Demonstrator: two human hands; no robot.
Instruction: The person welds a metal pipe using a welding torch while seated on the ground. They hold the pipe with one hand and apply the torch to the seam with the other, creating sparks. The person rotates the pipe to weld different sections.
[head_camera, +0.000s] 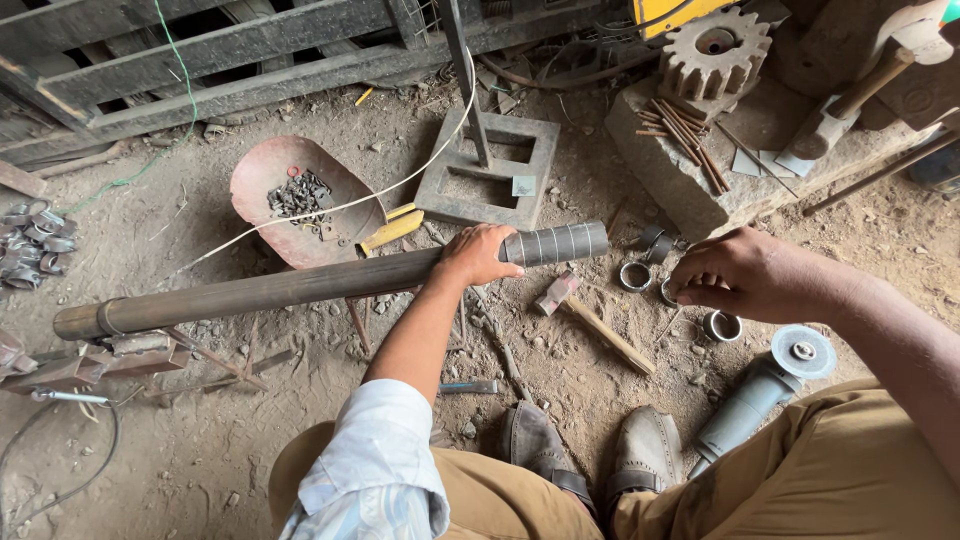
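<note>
My left hand grips a long steel pipe near its right end, where the metal is ground bright and marked with dark lines. The pipe lies level across the dirt floor, its left end on a stand. My right hand reaches down to a cut metal ring on the ground, fingers pinched around it. Two more rings lie close beside it. My knees and both shoes show at the bottom.
An angle grinder lies by my right knee. A hammer lies below the pipe's end. A rusty pan of scrap bits, a square steel frame, a stone block with rods and a gear stand behind.
</note>
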